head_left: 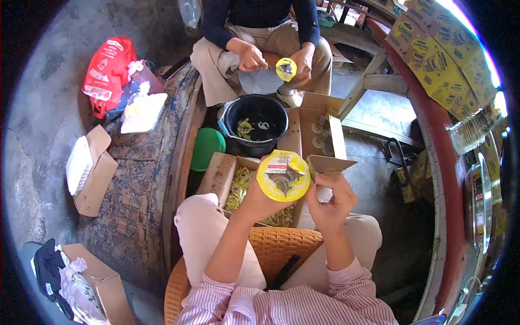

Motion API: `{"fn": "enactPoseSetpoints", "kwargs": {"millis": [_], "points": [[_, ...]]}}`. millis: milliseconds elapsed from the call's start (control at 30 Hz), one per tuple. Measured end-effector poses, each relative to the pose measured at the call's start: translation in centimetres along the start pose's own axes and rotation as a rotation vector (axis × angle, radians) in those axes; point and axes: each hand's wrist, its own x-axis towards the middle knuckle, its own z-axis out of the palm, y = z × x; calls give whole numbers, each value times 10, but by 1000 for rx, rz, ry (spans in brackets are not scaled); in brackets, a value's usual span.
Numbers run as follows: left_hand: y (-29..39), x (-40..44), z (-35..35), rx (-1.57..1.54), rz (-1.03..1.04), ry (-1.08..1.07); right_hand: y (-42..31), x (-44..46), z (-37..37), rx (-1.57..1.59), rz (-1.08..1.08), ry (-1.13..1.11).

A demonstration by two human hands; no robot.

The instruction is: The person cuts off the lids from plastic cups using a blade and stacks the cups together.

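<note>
the left hand (254, 198) is clamped round the cup (295, 189) at five o'clock from the bucket (250, 147), the right hand (331, 203) meets its torn lid (269, 184) at three o'clock, grip impossible to tell, and a sharp tug could tip it, spilling into the scrap box (218, 173) at eight.

A patterned, wood-edged bench (141, 184) lies left of grey floor (371, 203).

Fine print (281, 160) on the yellow cup (284, 176) illegible, co-worker's torso (260, 12) cut off above
</note>
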Motion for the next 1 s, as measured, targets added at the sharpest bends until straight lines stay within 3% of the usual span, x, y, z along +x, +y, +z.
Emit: {"fn": "enactPoseSetpoints", "kwargs": {"millis": [167,333,767,867,1000], "points": [[3,-2,-2,5,41,-39,0,2,4,34,-9,29],[5,-4,-3,-32,-150,-103,3,5,-2,59,18,-12],[3,-8,-15,-24,-13,-208,3,9,-8,78,10,-149],[0,-8,-16,113,3,-287,2,9,-9,91,38,-184],[4,-8,-12,-25,-16,-256,6,9,-8,95,31,-191]]}}
